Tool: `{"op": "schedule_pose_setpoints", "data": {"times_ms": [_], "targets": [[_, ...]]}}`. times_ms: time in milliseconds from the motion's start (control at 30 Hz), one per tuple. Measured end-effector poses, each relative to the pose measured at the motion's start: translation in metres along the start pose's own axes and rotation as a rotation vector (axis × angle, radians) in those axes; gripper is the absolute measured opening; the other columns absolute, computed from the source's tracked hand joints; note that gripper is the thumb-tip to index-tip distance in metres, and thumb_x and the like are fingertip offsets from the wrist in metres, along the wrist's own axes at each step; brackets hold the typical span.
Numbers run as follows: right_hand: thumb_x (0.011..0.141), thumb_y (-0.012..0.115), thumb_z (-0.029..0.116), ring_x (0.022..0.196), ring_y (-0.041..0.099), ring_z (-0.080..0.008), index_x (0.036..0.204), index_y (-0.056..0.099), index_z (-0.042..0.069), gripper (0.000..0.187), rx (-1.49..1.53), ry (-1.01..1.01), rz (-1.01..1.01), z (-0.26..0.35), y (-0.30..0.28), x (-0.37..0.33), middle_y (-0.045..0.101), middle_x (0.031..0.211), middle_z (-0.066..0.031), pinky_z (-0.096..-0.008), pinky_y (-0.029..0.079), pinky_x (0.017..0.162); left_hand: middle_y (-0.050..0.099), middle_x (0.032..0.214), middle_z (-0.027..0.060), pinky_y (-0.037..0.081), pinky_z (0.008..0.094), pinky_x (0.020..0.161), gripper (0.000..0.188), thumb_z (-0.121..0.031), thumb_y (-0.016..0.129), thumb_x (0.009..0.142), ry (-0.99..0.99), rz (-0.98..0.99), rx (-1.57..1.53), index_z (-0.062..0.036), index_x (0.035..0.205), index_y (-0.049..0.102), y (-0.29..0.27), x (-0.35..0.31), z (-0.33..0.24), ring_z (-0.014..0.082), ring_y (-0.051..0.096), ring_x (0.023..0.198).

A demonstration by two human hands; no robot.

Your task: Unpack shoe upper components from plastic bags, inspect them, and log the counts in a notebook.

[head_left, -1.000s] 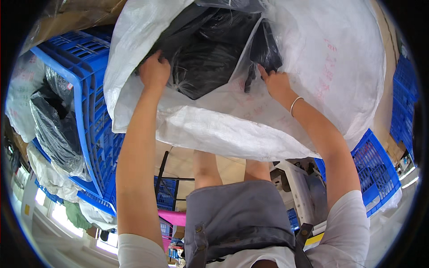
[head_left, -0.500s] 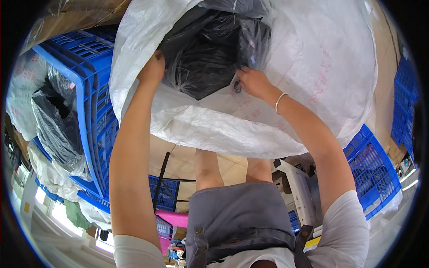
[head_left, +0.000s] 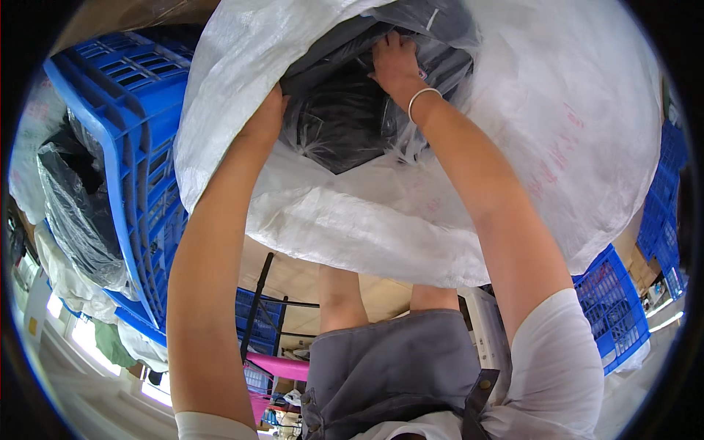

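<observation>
A large white woven sack (head_left: pixel 345 227) fills the upper middle, its mouth facing me. Inside lie black bundles (head_left: pixel 341 121) in clear plastic. My left hand (head_left: pixel 268 121) is at the left side of the mouth, closed on the sack's rim, its fingers partly hidden by the white fabric. Deep inside the opening, my right hand (head_left: pixel 397 64) rests against the plastic-wrapped bundles near the back, fingers apart and slightly bent. A pale bangle (head_left: pixel 419 101) circles that wrist.
Left of the sack stands a blue plastic crate (head_left: pixel 121 154), with a plastic-wrapped dark bundle (head_left: pixel 77 205) beyond it. Another blue crate (head_left: pixel 614 312) is at the lower right. A black metal frame (head_left: pixel 257 304) and a pink item (head_left: pixel 279 367) show below the sack.
My right hand has moved from the near right side of the sack's mouth up and deeper inside, onto the bundles. My left hand stays at the left rim, shifted slightly right with the sack.
</observation>
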State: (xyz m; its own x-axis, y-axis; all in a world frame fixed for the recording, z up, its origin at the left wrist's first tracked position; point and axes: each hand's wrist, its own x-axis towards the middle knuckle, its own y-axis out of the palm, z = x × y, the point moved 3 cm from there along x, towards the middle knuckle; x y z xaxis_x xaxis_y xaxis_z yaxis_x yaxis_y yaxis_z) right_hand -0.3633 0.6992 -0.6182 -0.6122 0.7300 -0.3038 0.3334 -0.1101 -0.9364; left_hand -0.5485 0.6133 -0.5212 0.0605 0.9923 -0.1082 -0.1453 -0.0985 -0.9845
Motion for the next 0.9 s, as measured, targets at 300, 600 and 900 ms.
{"op": "schedule_pose_setpoints", "data": {"times_ms": [300, 600, 900], "targets": [[0.081, 0.051, 0.019, 0.091, 0.062, -0.0300, 0.088, 0.068, 0.009, 0.021, 0.349, -0.025, 0.160, -0.019, 0.015, 0.038, 0.065, 0.093, -0.0128, -0.0409, 0.052, 0.068, 0.052, 0.117, 0.0217, 0.036, 0.0421, 0.094, 0.059, -0.031, 0.070, 0.073, -0.138, 0.090, -0.192, -0.0017, 0.119, 0.049, 0.004, -0.003, -0.004, 0.0384, 0.049, 0.107], [0.080, 0.055, 0.022, 0.087, 0.063, -0.0270, 0.092, 0.067, 0.008, 0.022, 0.097, -0.092, 0.229, -0.034, 0.029, 0.033, 0.066, 0.089, -0.0101, -0.0385, 0.050, 0.075, 0.057, 0.107, 0.0197, 0.040, 0.0424, 0.090, 0.043, -0.028, 0.067, 0.074, -0.124, 0.238, -0.147, -0.0013, 0.106, 0.058, 0.013, 0.008, -0.010, 0.0371, 0.053, 0.102], [0.088, 0.045, 0.028, 0.117, 0.042, -0.0326, 0.116, 0.055, 0.008, 0.036, -0.265, 0.053, 0.261, 0.015, 0.010, 0.042, 0.050, 0.121, -0.0080, -0.0605, 0.027, 0.092, 0.060, 0.103, 0.0186, 0.042, 0.0382, 0.086, 0.039, -0.027, 0.068, 0.074, 0.028, -0.080, -0.231, -0.0049, 0.105, 0.061, -0.022, 0.029, 0.006, 0.0361, 0.055, 0.097]]}}
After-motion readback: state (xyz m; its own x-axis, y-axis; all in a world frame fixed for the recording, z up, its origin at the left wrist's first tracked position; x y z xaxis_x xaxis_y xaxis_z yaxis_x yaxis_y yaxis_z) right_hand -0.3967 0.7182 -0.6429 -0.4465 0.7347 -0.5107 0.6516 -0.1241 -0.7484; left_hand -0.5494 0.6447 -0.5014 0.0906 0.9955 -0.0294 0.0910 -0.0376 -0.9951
